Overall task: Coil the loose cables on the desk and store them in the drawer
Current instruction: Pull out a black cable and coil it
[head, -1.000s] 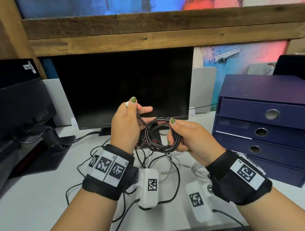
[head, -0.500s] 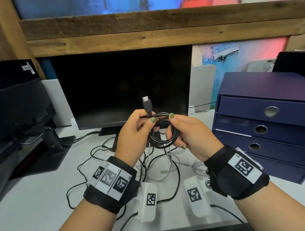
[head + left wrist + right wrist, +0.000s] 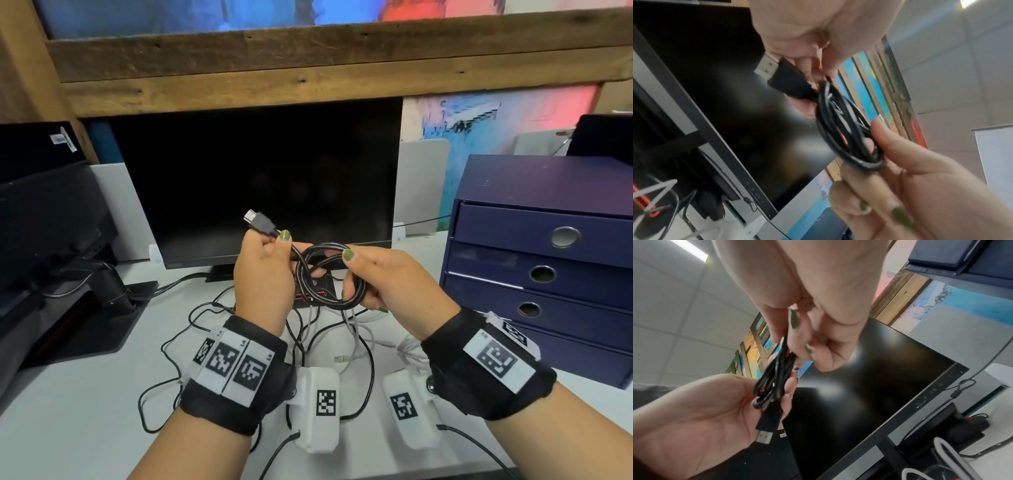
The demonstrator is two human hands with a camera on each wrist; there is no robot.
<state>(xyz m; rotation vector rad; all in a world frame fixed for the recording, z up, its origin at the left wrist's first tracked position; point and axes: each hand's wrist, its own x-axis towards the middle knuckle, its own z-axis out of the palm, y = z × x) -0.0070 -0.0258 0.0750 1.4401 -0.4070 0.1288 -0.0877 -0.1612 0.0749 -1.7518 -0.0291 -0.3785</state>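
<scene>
A black cable coil (image 3: 325, 274) hangs in the air in front of the monitor, held between both hands. My right hand (image 3: 352, 274) grips the coil's right side, thumb on top and fingers curled under it. My left hand (image 3: 274, 246) pinches the cable's free end just behind its plug (image 3: 260, 222), which points up and to the left. In the left wrist view the plug (image 3: 781, 76) and the coil (image 3: 846, 129) lie between the two hands. The right wrist view shows the coil (image 3: 772, 379) and the plug (image 3: 766, 426) against my left palm.
Loose black cables (image 3: 171, 359) and white cables (image 3: 356, 342) lie tangled on the white desk (image 3: 85, 411) below my hands. A dark blue drawer unit (image 3: 548, 240) with all its drawers closed stands at the right. A monitor (image 3: 257, 178) stands behind, and a second screen (image 3: 44, 212) at the left.
My left hand has drawn the cable's last stretch in to the coil. The plug came into view above the hand and now tilts left. The right hand keeps its hold on the coil.
</scene>
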